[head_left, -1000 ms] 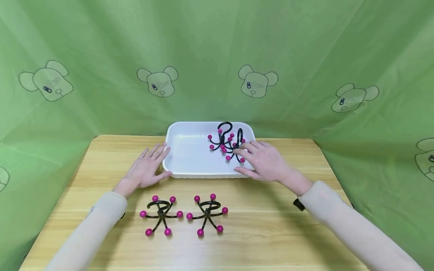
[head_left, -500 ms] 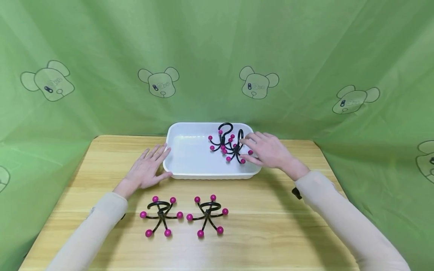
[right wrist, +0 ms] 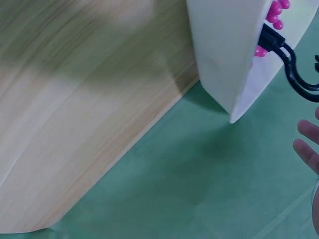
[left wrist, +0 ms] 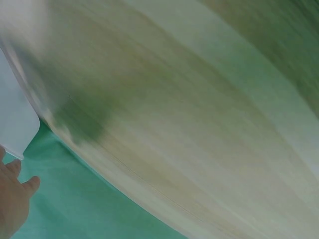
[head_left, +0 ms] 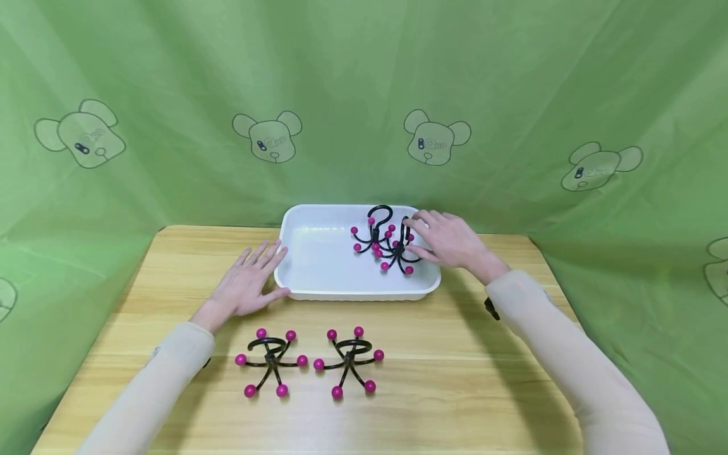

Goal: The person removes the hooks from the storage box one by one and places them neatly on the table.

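A white plastic tray (head_left: 324,265) sits at the back of the wooden table. Inside its right half are two black hanger hooks with several arms tipped in pink balls: one farther back (head_left: 375,235), one nearer (head_left: 400,250). My right hand (head_left: 449,240) reaches over the tray's right rim, its fingertips at the top of the nearer hook's loop and its thumb lower, well apart. The right wrist view shows straight fingers (right wrist: 308,154) beside the black loop (right wrist: 294,74). My left hand (head_left: 247,284) lies flat with fingers spread, fingertips at the tray's left rim.
Two more hooks of the same kind stand on the table in front of the tray, one left (head_left: 270,361) and one right (head_left: 349,361). A green curtain (head_left: 341,63) printed with bear heads hangs behind the table and along both sides.
My right hand has shifted back and right, its fingertips rising along the nearer hook, whose loop has turned slightly. The left hand and the front hooks stay in place.
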Tool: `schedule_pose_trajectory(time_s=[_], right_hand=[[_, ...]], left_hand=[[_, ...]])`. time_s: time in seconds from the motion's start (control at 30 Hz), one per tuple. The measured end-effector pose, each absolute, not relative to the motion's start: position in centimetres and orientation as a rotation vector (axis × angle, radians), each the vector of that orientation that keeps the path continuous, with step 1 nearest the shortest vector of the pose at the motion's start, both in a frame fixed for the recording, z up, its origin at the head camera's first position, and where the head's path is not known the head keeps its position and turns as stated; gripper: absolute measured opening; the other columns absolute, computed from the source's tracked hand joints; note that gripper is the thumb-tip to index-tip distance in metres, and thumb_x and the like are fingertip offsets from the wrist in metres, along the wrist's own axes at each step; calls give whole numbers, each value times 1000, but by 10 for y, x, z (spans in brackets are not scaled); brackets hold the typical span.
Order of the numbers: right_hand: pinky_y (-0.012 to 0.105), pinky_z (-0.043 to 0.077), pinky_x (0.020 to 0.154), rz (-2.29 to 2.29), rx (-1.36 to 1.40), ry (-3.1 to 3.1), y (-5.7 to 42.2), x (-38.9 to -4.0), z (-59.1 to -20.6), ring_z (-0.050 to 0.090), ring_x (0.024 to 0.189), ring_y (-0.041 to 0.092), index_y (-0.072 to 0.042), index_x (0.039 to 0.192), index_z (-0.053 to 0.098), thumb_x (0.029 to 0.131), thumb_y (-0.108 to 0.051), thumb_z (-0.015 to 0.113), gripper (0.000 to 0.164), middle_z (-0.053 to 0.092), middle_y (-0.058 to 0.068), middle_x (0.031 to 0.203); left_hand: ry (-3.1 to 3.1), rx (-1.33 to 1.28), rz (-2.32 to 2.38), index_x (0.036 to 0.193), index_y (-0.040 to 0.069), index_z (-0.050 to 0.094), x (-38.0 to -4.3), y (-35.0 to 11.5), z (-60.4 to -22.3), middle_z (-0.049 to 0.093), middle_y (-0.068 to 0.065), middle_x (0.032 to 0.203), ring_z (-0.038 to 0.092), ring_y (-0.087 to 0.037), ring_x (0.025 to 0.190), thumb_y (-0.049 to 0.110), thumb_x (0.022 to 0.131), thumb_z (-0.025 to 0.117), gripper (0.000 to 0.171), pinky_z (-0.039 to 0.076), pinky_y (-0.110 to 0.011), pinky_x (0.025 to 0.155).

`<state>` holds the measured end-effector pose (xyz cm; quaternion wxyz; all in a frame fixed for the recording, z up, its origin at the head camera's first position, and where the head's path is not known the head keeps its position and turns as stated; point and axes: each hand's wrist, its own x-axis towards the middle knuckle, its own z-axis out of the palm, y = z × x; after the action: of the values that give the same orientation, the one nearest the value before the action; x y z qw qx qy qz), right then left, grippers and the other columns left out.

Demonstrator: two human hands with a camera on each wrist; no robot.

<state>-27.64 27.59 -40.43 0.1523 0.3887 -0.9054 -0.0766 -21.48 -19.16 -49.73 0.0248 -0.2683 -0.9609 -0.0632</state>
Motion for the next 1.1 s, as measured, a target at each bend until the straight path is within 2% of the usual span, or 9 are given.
schedule_pose_trajectory(time_s=[0.23,0.5,0.7,0.8,1.0,1.1], right_hand=[[49,62,96,-249,1093,-2655,279,-286,-408,66,120,36,-8,150,52,104,-53,59,65,61,19,145],[48,63,93,-261,1087,-2645,279,-295,-409,68,117,35,-8,150,53,105,-48,59,60,63,18,143],[48,62,95,-274,1071,-2681,276,-300,-407,67,120,35,-9,151,52,106,-54,55,63,63,18,143],[49,62,98,-279,1060,-2709,275,-301,-407,66,121,35,-10,151,52,106,-56,54,65,63,18,144],[48,62,95,-282,1044,-2726,274,-304,-408,67,118,34,-8,148,55,105,-60,54,67,66,17,137],[47,62,91,-275,1035,-2717,274,-305,-409,67,113,34,-7,144,56,103,-58,58,65,67,16,131]], left_hand=[[-2962,-839,-190,171,14,15,-216,-191,-498,13,-11,179,14,-39,166,67,101,52,96,21,-63,134],[-2954,-837,-175,171,13,15,-217,-192,-497,12,-11,179,14,-39,166,68,101,52,96,21,-63,134],[-2970,-837,-181,171,14,14,-217,-191,-497,10,-11,180,13,-39,166,67,101,52,96,17,-62,135],[-2967,-839,-174,171,13,14,-217,-191,-497,11,-11,179,15,-40,166,67,101,52,96,19,-62,135],[-2952,-842,-172,170,13,15,-217,-192,-498,13,-12,179,18,-40,165,67,101,52,96,22,-63,134],[-2947,-841,-176,170,12,16,-216,-192,-498,14,-13,179,19,-41,165,67,100,53,96,22,-64,133]])
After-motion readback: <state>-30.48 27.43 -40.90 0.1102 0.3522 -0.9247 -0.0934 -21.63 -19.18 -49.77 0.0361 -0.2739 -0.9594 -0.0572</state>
